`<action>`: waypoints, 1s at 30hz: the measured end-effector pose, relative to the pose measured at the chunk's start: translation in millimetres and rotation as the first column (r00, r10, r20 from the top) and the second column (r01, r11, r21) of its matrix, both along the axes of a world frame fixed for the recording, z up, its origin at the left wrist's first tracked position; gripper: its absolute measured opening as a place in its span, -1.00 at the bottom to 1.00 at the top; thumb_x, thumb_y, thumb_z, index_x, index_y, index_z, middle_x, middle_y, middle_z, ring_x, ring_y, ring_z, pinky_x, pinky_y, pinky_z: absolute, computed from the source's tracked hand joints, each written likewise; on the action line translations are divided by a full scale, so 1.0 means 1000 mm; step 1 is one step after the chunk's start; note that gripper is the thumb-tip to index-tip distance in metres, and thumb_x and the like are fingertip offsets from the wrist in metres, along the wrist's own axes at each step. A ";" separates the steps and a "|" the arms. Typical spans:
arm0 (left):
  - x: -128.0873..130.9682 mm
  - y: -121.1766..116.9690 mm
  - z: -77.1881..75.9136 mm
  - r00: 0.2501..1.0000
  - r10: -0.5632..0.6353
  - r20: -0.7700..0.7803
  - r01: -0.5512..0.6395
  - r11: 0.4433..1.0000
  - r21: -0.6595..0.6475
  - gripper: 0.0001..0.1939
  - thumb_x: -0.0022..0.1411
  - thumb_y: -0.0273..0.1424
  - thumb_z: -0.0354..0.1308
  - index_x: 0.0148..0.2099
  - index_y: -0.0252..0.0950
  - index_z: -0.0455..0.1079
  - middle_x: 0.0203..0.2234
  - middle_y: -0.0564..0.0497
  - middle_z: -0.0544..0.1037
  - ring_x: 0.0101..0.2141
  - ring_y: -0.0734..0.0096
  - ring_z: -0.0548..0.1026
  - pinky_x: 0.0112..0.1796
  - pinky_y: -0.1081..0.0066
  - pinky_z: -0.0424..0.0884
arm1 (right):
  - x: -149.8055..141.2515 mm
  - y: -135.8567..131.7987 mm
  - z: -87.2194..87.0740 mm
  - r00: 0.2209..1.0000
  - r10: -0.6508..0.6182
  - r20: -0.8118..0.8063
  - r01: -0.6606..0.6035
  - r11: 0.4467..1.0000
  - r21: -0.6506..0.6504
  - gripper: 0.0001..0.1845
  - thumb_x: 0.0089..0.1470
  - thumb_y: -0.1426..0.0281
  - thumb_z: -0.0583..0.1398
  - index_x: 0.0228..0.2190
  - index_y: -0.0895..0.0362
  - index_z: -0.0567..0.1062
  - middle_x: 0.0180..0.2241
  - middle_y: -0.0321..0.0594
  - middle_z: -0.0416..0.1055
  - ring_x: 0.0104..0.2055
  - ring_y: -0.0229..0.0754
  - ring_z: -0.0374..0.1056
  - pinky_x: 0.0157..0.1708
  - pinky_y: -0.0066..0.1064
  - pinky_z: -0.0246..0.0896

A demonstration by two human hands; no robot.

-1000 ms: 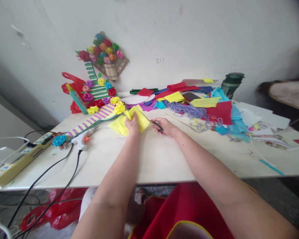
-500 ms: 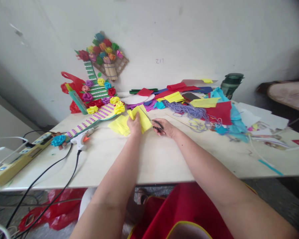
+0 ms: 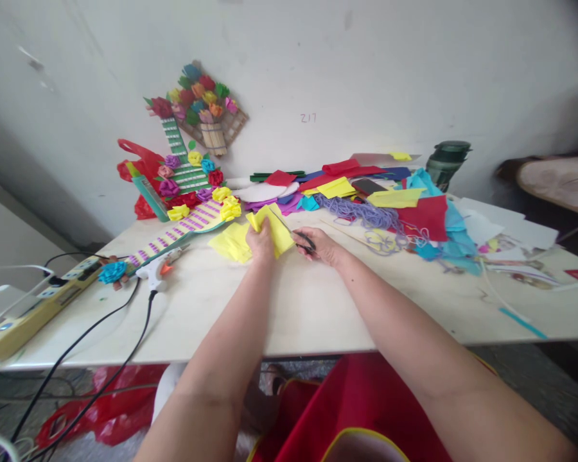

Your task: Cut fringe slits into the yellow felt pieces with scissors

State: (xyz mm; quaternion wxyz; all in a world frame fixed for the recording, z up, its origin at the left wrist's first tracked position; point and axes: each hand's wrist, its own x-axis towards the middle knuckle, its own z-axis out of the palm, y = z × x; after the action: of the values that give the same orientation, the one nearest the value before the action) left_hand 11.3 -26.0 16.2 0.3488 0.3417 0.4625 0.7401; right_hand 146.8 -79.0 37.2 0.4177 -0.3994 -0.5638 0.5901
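My left hand is closed on a folded sheet of yellow crepe paper, held just above the table. Black-handled scissors sit in my right hand, with its fingers wrapped round the handles. Their blades point up and to the left, along the paper's right part; whether they are cutting into it I cannot tell. More yellow paper spreads on the table left of my left hand. Further left stands a guitar-shaped craft with purple and white stripes and paper roses.
A white glue gun with a black cord lies at the left, near a power strip. Coloured paper and purple yarn are heaped at the back. A dark green bottle stands behind them.
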 end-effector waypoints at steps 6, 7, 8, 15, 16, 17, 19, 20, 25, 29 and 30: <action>-0.002 0.004 -0.003 1.000 0.023 0.000 -0.023 1.000 0.011 -0.75 -0.03 -0.29 0.17 -0.31 -0.35 0.37 -0.45 -0.04 0.48 -0.47 0.44 0.44 -0.38 0.43 0.36 | 0.000 0.008 -0.008 1.000 -0.016 -0.015 0.017 0.999 0.029 -0.67 -0.10 0.33 0.22 -0.27 0.19 0.31 -0.73 -0.48 0.21 -0.78 -0.45 0.03 -0.81 -0.63 -0.06; -0.002 0.004 -0.003 1.000 0.021 0.008 -0.021 1.000 0.012 -0.75 -0.03 -0.29 0.17 -0.31 -0.35 0.36 -0.45 -0.04 0.48 -0.47 0.44 0.44 -0.39 0.43 0.36 | -0.001 0.009 -0.009 1.000 -0.024 -0.014 0.025 0.999 0.035 -0.66 -0.11 0.34 0.23 -0.26 0.19 0.30 -0.73 -0.48 0.20 -0.77 -0.45 0.03 -0.82 -0.63 -0.05; -0.003 0.003 -0.003 1.000 0.019 0.014 -0.020 1.000 0.012 -0.75 -0.03 -0.29 0.16 -0.31 -0.35 0.36 -0.45 -0.04 0.48 -0.48 0.45 0.44 -0.40 0.43 0.36 | -0.001 0.010 -0.011 0.999 -0.032 -0.010 0.032 0.999 0.041 -0.65 -0.11 0.35 0.23 -0.25 0.19 0.30 -0.73 -0.48 0.20 -0.77 -0.45 0.04 -0.82 -0.63 -0.05; -0.002 -0.005 0.004 1.000 0.008 0.020 -0.008 1.000 -0.018 -0.75 -0.04 -0.29 0.17 -0.32 -0.37 0.37 -0.45 -0.06 0.48 -0.47 0.42 0.45 -0.41 0.43 0.36 | -0.003 0.006 -0.006 1.000 -0.009 0.010 0.009 1.000 0.001 -0.73 -0.03 0.35 0.17 -0.24 0.16 0.28 -0.73 -0.49 0.20 -0.78 -0.44 0.06 -0.82 -0.63 -0.04; -0.002 -0.006 0.005 1.000 -0.001 0.024 0.002 1.000 -0.026 -0.75 -0.04 -0.30 0.18 -0.32 -0.36 0.37 -0.46 -0.06 0.49 -0.47 0.43 0.45 -0.41 0.44 0.36 | -0.003 0.004 -0.004 1.000 -0.004 0.018 0.004 1.000 -0.009 -0.75 0.00 0.34 0.15 -0.25 0.16 0.28 -0.73 -0.49 0.20 -0.79 -0.44 0.07 -0.83 -0.63 -0.06; -0.001 -0.006 0.006 0.999 -0.016 0.030 0.017 0.999 -0.035 -0.76 -0.04 -0.30 0.18 -0.32 -0.36 0.37 -0.46 -0.05 0.49 -0.47 0.43 0.45 -0.42 0.45 0.36 | -0.003 0.002 -0.002 1.000 0.001 0.023 0.000 1.000 -0.014 -0.77 0.02 0.34 0.13 -0.25 0.16 0.28 -0.73 -0.48 0.20 -0.79 -0.44 0.07 -0.83 -0.63 -0.08; 0.000 -0.007 0.007 0.998 -0.044 0.041 0.046 0.998 -0.045 -0.76 -0.03 -0.30 0.18 -0.32 -0.36 0.37 -0.47 -0.04 0.49 -0.48 0.43 0.45 -0.43 0.45 0.37 | -0.002 0.000 0.001 1.000 0.002 0.024 -0.002 1.000 -0.014 -0.79 0.04 0.33 0.11 -0.27 0.16 0.28 -0.74 -0.47 0.21 -0.80 -0.43 0.08 -0.84 -0.63 -0.10; 0.000 -0.007 0.007 0.998 -0.054 0.040 0.056 0.997 -0.045 -0.76 -0.03 -0.31 0.18 -0.32 -0.36 0.37 -0.48 -0.04 0.48 -0.48 0.42 0.45 -0.43 0.44 0.37 | -0.002 -0.001 0.002 1.000 0.002 0.022 -0.001 1.000 -0.014 -0.80 0.04 0.33 0.10 -0.27 0.16 0.28 -0.74 -0.47 0.21 -0.80 -0.43 0.08 -0.84 -0.63 -0.10; 0.001 -0.006 0.005 0.997 -0.068 0.023 0.069 0.997 -0.032 -0.77 -0.04 -0.33 0.19 -0.33 -0.37 0.38 -0.48 -0.04 0.48 -0.47 0.41 0.46 -0.41 0.42 0.38 | -0.002 -0.002 0.004 0.999 -0.018 0.032 0.018 1.000 -0.016 -0.79 0.04 0.34 0.10 -0.26 0.17 0.28 -0.74 -0.45 0.22 -0.79 -0.43 0.09 -0.84 -0.64 -0.12; 0.000 -0.003 0.003 0.997 -0.074 0.016 0.075 0.997 -0.030 -0.77 -0.05 -0.32 0.20 -0.33 -0.37 0.38 -0.47 -0.05 0.49 -0.47 0.41 0.46 -0.40 0.41 0.39 | -0.001 0.000 0.001 0.998 -0.037 0.046 0.037 0.999 -0.006 -0.72 0.02 0.32 0.13 -0.22 0.19 0.27 -0.74 -0.45 0.23 -0.80 -0.43 0.08 -0.85 -0.64 -0.12; 0.000 -0.002 0.002 0.997 -0.076 0.015 0.077 0.997 -0.030 -0.77 -0.05 -0.32 0.20 -0.34 -0.37 0.38 -0.47 -0.05 0.49 -0.47 0.40 0.46 -0.40 0.40 0.39 | -0.001 0.001 0.000 0.998 -0.037 0.047 0.037 0.999 0.001 -0.70 0.01 0.32 0.13 -0.20 0.19 0.27 -0.74 -0.45 0.23 -0.80 -0.43 0.09 -0.85 -0.64 -0.12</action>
State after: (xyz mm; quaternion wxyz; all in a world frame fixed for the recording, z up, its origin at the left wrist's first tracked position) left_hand 11.5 -27.9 17.7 0.3853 0.3486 0.4580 0.7213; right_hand 145.6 -78.2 37.6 0.4152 -0.4237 -0.5661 0.5725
